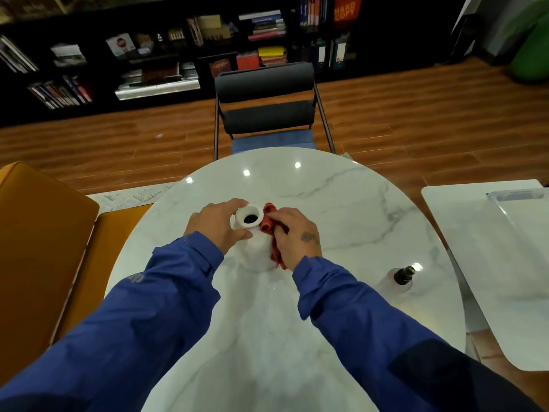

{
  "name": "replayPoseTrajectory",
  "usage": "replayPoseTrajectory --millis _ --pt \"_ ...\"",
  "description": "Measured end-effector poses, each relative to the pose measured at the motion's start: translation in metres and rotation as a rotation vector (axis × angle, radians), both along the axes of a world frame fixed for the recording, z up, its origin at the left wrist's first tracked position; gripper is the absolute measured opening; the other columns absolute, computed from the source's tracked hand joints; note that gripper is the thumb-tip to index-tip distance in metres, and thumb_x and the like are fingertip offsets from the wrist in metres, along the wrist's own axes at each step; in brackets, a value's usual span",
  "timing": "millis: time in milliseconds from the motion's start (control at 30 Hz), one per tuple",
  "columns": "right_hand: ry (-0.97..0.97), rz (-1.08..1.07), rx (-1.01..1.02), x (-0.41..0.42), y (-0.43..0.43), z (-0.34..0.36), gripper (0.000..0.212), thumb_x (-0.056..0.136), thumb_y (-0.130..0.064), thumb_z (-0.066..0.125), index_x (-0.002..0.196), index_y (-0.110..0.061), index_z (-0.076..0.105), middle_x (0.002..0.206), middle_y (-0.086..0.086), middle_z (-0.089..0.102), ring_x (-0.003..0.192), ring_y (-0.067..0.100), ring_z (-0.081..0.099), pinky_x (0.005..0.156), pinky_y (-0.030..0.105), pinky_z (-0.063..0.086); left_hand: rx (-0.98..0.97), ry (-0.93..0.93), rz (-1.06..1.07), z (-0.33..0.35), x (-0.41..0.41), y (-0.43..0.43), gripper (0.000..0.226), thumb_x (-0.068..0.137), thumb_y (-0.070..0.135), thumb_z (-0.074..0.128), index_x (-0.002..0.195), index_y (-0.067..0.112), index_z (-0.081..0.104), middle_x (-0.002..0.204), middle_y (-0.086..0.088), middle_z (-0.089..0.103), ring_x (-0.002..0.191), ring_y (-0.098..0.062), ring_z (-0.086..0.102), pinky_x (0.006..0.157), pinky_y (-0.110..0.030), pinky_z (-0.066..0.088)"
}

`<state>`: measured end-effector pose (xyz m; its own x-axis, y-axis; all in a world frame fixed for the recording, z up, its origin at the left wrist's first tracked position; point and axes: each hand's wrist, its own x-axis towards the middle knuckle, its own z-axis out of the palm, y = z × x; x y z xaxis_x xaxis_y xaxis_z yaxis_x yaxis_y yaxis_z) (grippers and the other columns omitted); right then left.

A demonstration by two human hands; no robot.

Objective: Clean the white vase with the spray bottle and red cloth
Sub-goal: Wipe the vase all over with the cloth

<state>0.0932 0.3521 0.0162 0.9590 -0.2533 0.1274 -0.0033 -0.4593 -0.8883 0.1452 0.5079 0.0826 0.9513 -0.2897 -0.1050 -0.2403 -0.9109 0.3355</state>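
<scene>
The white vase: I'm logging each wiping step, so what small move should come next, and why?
Probably slide the red cloth down the white vase. The right hand presses it against the neck and right side while the left hand steadies the other side; the front remains uncovered.

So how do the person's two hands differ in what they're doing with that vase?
The left hand is bare against the white vase, fingers wrapped near its neck to steady it; the right hand presses the red cloth against the vase's other side. The left hand holds no cloth, the right hand does. Both wear blue sleeves and touch the same upright vase on the marble table.
</scene>
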Motion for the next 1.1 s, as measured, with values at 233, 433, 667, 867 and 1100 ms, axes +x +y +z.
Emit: replayPoseTrajectory --millis 233,433,667,867,1100 --pt "-0.138 0.066 -0.094 -0.046 0.008 -0.017 0.031 0.083 -0.005 0.061 0.104 -0.024 0.074 0.117 -0.014 0.064 0.104 0.013 0.06 0.093 0.024 0.048 -0.02 0.046 0.005 -0.003 0.004 0.001 0.054 0.072 0.039 0.076 0.119 0.032 0.05 0.111 -0.002 0.068 0.106 -0.028 0.059 0.092 -0.046 0.048" --pt "0.303 -0.423 0.379 -0.038 -0.03 -0.006 0.031 0.085 -0.014 0.063 0.112 -0.027 0.054 0.092 -0.004 0.065 0.073 0.006 0.06 0.057 0.018 0.046 -0.021 0.033 0.012 -0.004 0.001 0.0 0.053 0.074 0.038 0.075 0.119 0.032 0.049 0.109 -0.004 0.067 0.104 -0.029 0.059 0.09 -0.046 0.049" --pt "0.68 -0.244 0.376 -0.025 -0.009 -0.035 0.037 0.079 -0.02 0.072 0.115 -0.015 0.067 0.11 0.003 0.068 0.104 0.024 0.063 0.084 0.026 0.047 -0.018 0.022 0.013 -0.004 0.0 -0.001 0.056 0.075 0.037 0.074 0.124 0.032 0.047 0.11 -0.006 0.067 0.102 -0.03 0.06 0.09 -0.046 0.05" --pt "0.605 -0.322 0.562 -0.022 0.012 -0.023 0.045 0.077 -0.008 0.072 0.122 -0.011 0.066 0.118 0.007 0.068 0.11 0.028 0.062 0.1 0.039 0.049 -0.024 0.025 0.024 -0.007 0.0 0.0 0.058 0.075 0.038 0.074 0.126 0.032 0.046 0.11 -0.006 0.068 0.1 -0.029 0.062 0.089 -0.045 0.051" --pt "0.383 -0.297 0.541 -0.031 0.01 -0.003 0.043 0.08 -0.014 0.073 0.121 -0.023 0.068 0.12 -0.004 0.065 0.112 0.014 0.059 0.101 0.032 0.048 0.011 0.01 0.024 -0.012 0.005 0.0 0.059 0.074 0.043 0.073 0.124 0.033 0.044 0.109 -0.003 0.067 0.099 -0.028 0.061 0.089 -0.046 0.05"
